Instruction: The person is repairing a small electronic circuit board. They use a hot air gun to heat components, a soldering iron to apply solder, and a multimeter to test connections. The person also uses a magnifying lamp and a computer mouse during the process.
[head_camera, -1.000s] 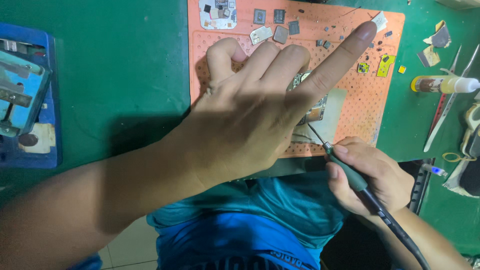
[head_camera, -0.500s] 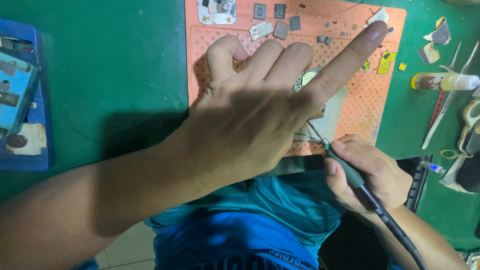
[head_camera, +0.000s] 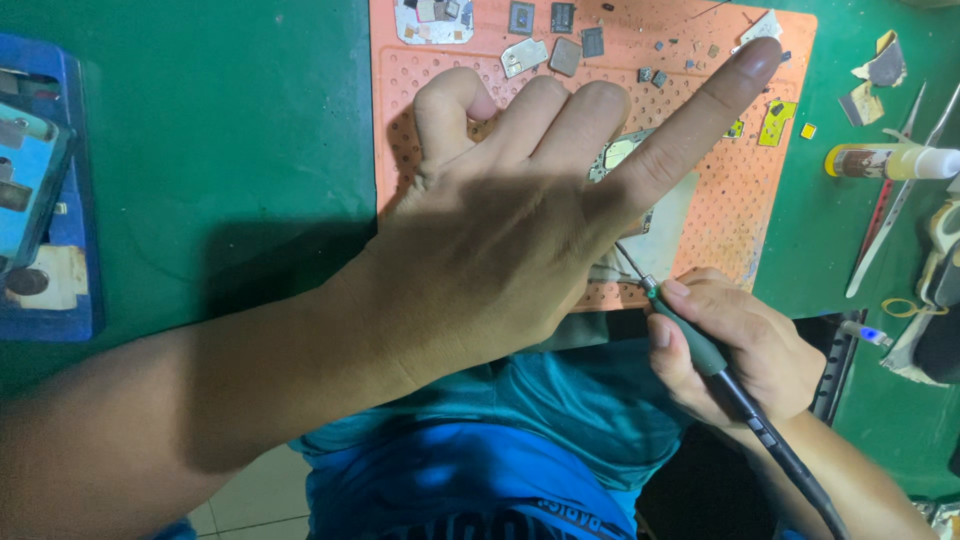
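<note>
On orange mat (head_camera: 740, 200) | left hand (head_camera: 520, 240) covering one board (head_camera: 625, 155), seemingly | right hand (head_camera: 745, 345) gripping one iron (head_camera: 690, 335)

mat (head_camera: 760, 200): orange, dotted with small holes
table (head_camera: 220, 150): green
soldering iron (head_camera: 690, 340): green grip, black cable
tray (head_camera: 80, 200): blue

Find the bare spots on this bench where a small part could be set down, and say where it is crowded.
Free: the green mat between the blue tray and the orange pad. Crowded: the pad's top edge with loose chips, its middle under the left hand, and the right side around the glue tube.
</note>
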